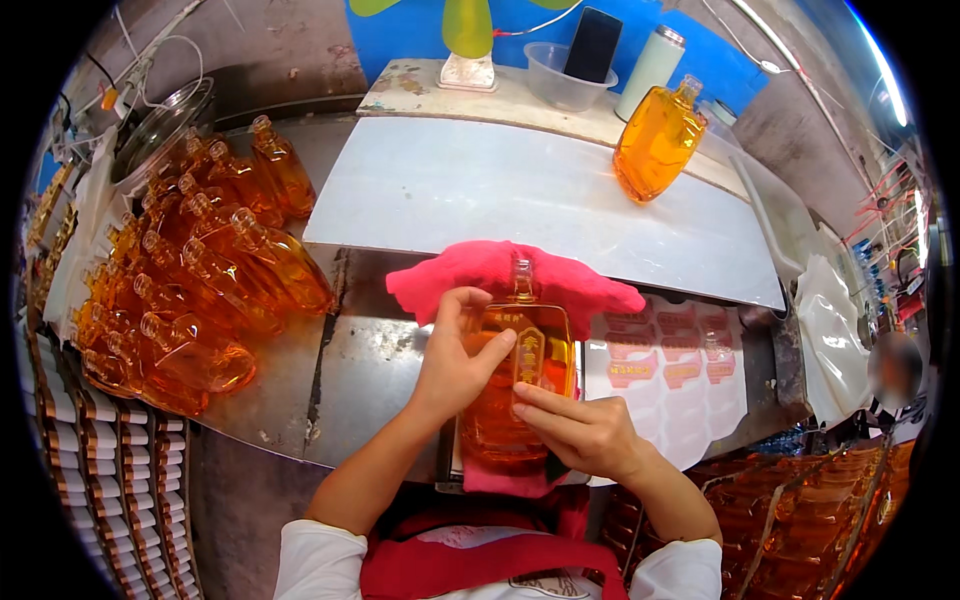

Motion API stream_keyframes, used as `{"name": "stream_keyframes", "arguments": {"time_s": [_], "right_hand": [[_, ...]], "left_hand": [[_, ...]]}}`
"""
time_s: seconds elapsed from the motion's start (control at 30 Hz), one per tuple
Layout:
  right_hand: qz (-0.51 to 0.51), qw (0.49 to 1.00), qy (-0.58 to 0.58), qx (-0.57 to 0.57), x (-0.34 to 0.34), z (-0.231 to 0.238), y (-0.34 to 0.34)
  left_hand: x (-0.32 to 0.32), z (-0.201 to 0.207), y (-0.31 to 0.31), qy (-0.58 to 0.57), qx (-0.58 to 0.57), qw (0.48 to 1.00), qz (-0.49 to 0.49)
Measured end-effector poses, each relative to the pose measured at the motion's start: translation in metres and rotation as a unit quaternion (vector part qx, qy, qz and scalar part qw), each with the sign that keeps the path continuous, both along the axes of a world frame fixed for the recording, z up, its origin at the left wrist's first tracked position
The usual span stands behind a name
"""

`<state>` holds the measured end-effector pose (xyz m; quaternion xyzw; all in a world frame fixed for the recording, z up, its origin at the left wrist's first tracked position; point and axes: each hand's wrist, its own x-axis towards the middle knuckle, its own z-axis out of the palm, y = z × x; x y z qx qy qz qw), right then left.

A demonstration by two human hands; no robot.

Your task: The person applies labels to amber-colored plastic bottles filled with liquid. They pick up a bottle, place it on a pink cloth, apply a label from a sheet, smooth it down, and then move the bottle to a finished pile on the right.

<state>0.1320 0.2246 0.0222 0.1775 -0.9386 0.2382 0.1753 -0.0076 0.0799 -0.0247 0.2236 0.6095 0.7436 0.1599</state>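
Item in hand: one flat amber glass bottle (520,385), lying neck away from me on a pink cloth (500,275) spread on the metal worktop (370,370).

My left hand (455,365) lies loose over the bottle's left shoulder, fingers pressing a gold-and-red label (528,358) onto its face; this grip is not clenched. My right hand (580,430) rests open against the bottle's lower right side, fingertips flat on the glass.

Just right of my right hand: one white backing sheet (670,380) carrying rows of pale pink labels, several slots peeled bare.

Left of my left hand: a heap of unlabelled amber bottles (200,280), too many to count.

Beyond both hands: one upright amber bottle (658,143) on a white board (520,195), one clear plastic bowl (565,75), one white cylinder can (650,58).
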Motion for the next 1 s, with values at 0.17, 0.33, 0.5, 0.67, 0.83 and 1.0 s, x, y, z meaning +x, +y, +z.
{"name": "stream_keyframes", "arguments": {"time_s": [0.17, 0.33, 0.5, 0.67, 0.83, 1.0], "right_hand": [[-0.034, 0.963, -0.086, -0.253, 0.001, -0.004, -0.009], [-0.039, 0.959, -0.127, -0.251, 0.009, -0.001, -0.01], [-0.011, 0.968, -0.1, -0.228, 0.028, -0.001, -0.008], [-0.227, 0.933, -0.023, -0.277, 0.025, -0.001, -0.007], [-0.261, 0.872, -0.148, -0.387, 0.006, -0.01, -0.009], [-0.228, 0.827, -0.171, -0.484, 0.0, -0.011, -0.014]], "left_hand": [[-0.004, 0.007, -0.001, 0.02, -0.069, 0.997, -0.017], [-0.001, 0.01, -0.003, -0.003, -0.033, 0.999, -0.028], [0.001, 0.012, -0.003, -0.036, -0.03, 0.998, -0.032], [0.015, 0.023, -0.022, 0.268, -0.171, 0.947, 0.047], [0.018, 0.032, -0.033, 0.308, -0.229, 0.918, -0.1], [0.024, 0.037, -0.033, 0.261, -0.231, 0.932, -0.102]]}}
